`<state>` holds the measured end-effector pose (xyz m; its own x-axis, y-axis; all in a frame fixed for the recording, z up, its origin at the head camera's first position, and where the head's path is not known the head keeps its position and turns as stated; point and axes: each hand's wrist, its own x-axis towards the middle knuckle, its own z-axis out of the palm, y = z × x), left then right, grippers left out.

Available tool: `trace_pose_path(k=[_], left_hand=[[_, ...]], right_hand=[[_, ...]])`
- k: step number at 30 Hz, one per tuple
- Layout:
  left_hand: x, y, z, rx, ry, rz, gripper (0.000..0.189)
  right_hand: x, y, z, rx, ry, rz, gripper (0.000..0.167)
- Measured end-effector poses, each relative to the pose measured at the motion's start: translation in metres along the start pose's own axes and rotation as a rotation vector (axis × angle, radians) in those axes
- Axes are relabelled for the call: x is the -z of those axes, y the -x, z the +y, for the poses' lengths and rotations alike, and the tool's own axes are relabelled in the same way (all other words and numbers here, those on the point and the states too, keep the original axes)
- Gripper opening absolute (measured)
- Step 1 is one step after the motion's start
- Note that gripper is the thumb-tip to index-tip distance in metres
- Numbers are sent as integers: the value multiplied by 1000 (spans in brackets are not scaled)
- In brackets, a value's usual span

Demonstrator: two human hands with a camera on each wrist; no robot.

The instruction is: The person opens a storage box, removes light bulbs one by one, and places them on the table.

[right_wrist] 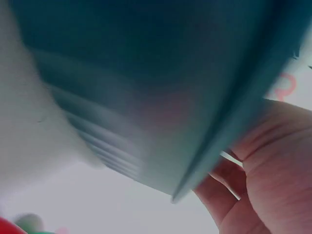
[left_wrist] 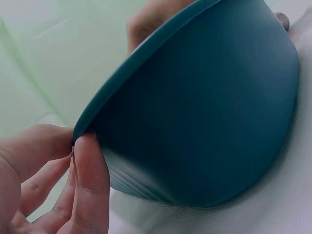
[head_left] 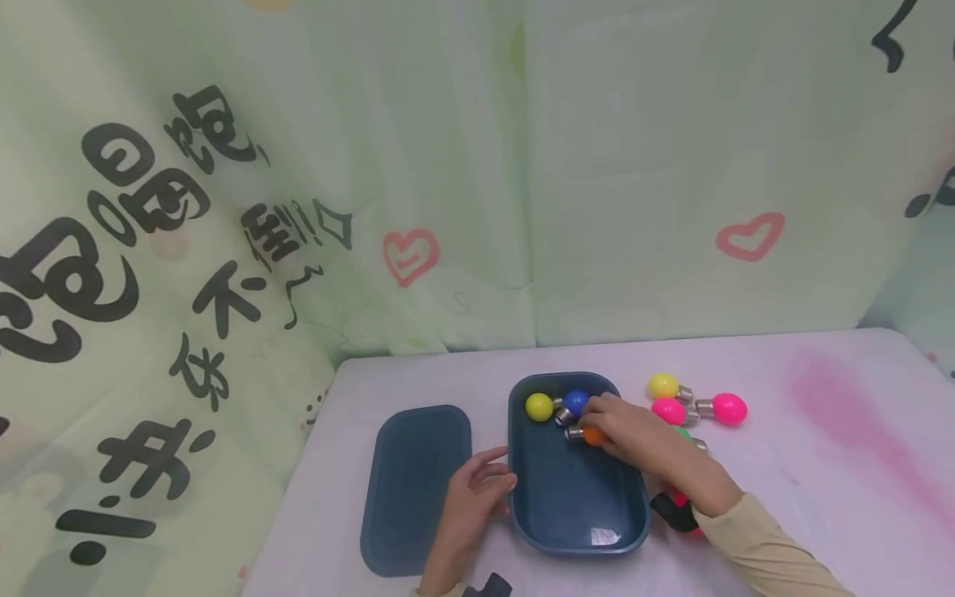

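My left hand (head_left: 477,491) pinches the left rim of a dark blue tray (head_left: 578,506); the left wrist view shows thumb and finger on either side of that rim (left_wrist: 114,80). Inside the tray's far half, my right hand (head_left: 630,427) holds an orange light bulb (head_left: 594,436), its metal base pointing left. Just beyond it lie a yellow bulb (head_left: 539,406) and a blue bulb (head_left: 576,403) in the tray. The right wrist view has the tray's outer wall (right_wrist: 122,87) in front, hiding the fingertips of the right hand (right_wrist: 273,170).
Right of the tray lie a yellow bulb (head_left: 662,386), two pink bulbs (head_left: 729,409) and a green bulb (head_left: 682,432). Something red (head_left: 681,499) shows partly beneath the right wrist. A flat blue lid (head_left: 414,489) lies to the left. A printed curtain (head_left: 612,207) hangs behind the table.
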<state>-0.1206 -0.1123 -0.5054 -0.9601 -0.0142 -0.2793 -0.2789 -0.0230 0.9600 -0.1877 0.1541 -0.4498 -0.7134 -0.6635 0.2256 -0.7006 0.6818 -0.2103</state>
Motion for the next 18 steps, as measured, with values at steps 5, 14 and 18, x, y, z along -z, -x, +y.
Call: trace_pose_path(k=[5, 14, 18], left_hand=[[0, 0, 1, -10, 4, -6, 48], [0, 2, 3, -17, -6, -7, 48], [-1, 3, 4, -8, -12, -2, 48]], right_hand=[[13, 1, -7, -9, -38, 6, 35], [31, 9, -10, 10, -69, 45, 34], [38, 15, -10, 6, -60, 70, 35]])
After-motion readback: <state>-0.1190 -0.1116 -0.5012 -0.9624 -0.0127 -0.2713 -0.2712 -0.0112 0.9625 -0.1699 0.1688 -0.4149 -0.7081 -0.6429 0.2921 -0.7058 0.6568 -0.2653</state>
